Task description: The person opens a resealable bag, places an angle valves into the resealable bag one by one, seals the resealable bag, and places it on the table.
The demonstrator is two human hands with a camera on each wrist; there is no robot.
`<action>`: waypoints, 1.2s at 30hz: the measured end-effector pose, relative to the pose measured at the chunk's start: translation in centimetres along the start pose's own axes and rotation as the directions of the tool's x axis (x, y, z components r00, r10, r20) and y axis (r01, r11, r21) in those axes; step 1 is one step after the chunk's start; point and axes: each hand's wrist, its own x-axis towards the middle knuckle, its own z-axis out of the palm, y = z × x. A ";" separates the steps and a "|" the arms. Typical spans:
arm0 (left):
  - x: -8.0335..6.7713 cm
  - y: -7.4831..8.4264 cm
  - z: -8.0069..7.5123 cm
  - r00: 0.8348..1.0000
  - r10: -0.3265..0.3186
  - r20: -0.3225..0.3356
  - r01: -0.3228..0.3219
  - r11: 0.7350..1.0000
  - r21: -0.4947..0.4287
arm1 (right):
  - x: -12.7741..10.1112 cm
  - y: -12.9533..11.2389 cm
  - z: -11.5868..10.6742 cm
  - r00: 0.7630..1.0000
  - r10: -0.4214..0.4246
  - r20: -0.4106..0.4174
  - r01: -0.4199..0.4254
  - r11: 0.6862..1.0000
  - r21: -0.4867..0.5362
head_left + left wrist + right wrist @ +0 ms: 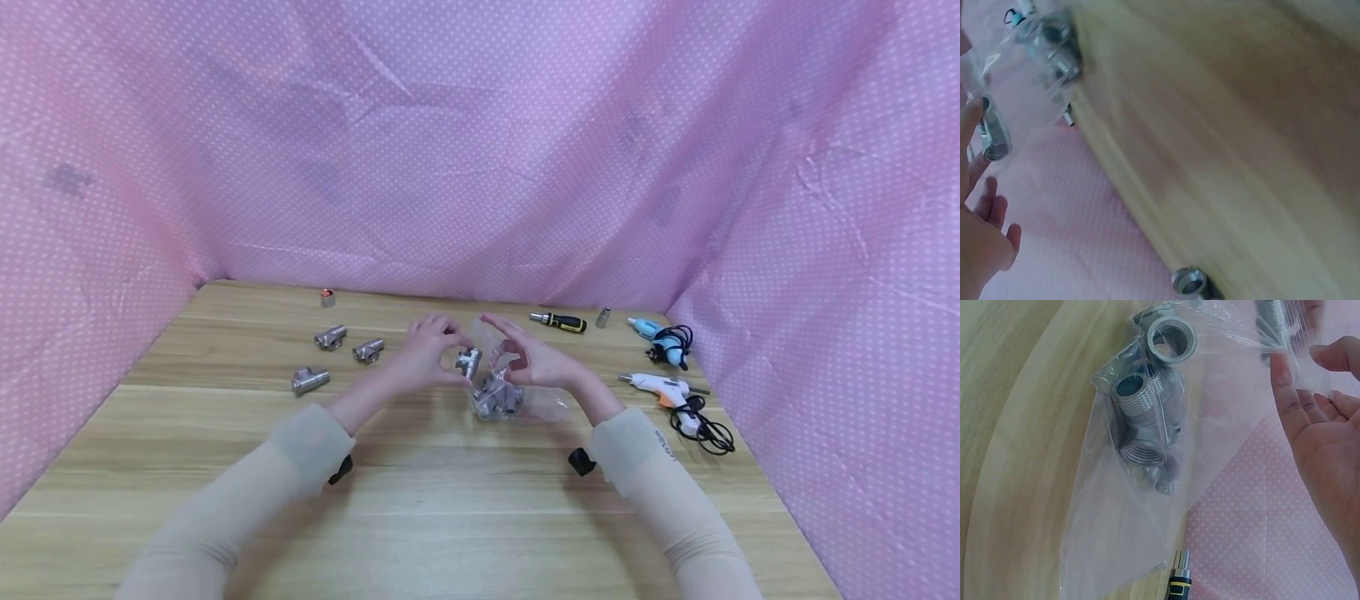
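In the head view my left hand (427,357) holds a shiny metal tee pipe fitting (468,362) between thumb and fingers, beside the mouth of a clear plastic bag (551,405). The left wrist view shows the threaded end of this fitting (995,134). My right hand (538,360) grips the bag's upper part with thumb and forefinger. Lower in the bag, several more metal fittings (1141,434) lie bunched together, their threaded openings showing through the film in the right wrist view.
Three tee fittings (330,337) lie on the wooden table (450,508) at left, with a short metal cylinder (327,299) behind them. A black-and-yellow screwdriver (564,322) and a small metal piece (603,317) are at the back. Blue (667,343) and white glue guns (662,386) with cords lie at right.
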 end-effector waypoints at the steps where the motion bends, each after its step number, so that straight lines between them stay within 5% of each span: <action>1: 0.0 0.0 0.3 1.000 -0.006 -0.003 0.006 1.000 -0.001 | 0.0 0.0 0.0 1.000 0.002 -0.002 -0.002 1.000 0.001; 9: -0.3 0.3 1.9 0.996 -0.065 0.053 0.066 0.998 -0.014 | -0.1 -0.1 0.2 1.000 -0.014 -0.016 0.014 1.000 0.012; 14: -0.4 0.5 1.4 0.998 -0.048 0.042 0.052 0.995 -0.085 | -0.1 0.1 0.3 0.999 -0.033 -0.014 0.033 0.999 0.016; 18: -1.0 0.2 0.0 1.000 -0.023 0.007 0.024 0.983 -0.183 | -0.1 0.2 0.3 0.999 -0.043 -0.020 0.044 0.999 0.015; 24: -3.1 -1.5 -3.4 0.998 -0.067 0.019 0.070 0.973 -0.219 | -0.2 0.1 0.4 0.999 -0.044 -0.025 0.044 0.999 0.008; 36: -8.7 -7.4 -8.6 0.999 -0.052 0.001 0.052 0.994 -0.092 | -0.3 0.0 0.4 0.999 -0.034 -0.040 0.034 0.999 -0.006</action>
